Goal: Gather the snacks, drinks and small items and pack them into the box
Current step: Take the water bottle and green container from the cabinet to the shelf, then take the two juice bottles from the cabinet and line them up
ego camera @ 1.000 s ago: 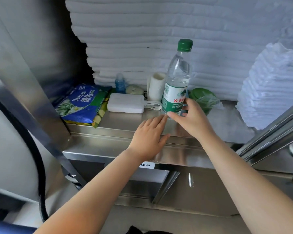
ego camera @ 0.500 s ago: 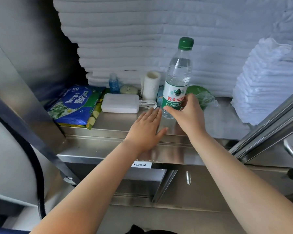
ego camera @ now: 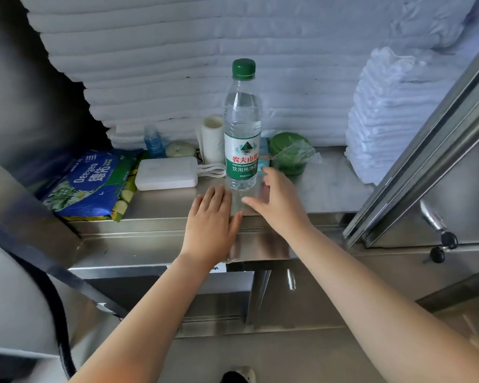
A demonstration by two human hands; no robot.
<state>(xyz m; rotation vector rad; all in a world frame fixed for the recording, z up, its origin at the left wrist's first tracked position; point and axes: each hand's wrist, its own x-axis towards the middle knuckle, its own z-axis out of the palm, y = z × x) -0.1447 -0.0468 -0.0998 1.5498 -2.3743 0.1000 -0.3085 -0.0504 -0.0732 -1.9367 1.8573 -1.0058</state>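
A clear water bottle (ego camera: 242, 125) with a green cap and green label stands upright near the front of the steel shelf (ego camera: 324, 189). My right hand (ego camera: 280, 203) is at its base with fingers spread, the thumb in front of the bottle's foot and the fingers to its right; no firm grip shows. My left hand (ego camera: 212, 225) lies flat on the shelf's front edge just left of the bottle. Behind lie a blue wipes packet (ego camera: 91, 183), a white power bank (ego camera: 166, 172), a small blue bottle (ego camera: 154, 142), a white roll (ego camera: 212, 139) and a green tub in a plastic bag (ego camera: 289, 153). No box is in view.
Stacked white linen (ego camera: 233, 64) fills the back of the shelf, with a second folded pile (ego camera: 385, 120) at the right. A slanted steel rail (ego camera: 432, 150) crosses the right side. A black hose (ego camera: 58, 322) hangs at lower left. Steel cabinet fronts lie below the shelf.
My right hand gripped the bottle's lower part half a second ago; its fingers have since spread apart at the base. The left hand stays flat on the shelf edge.
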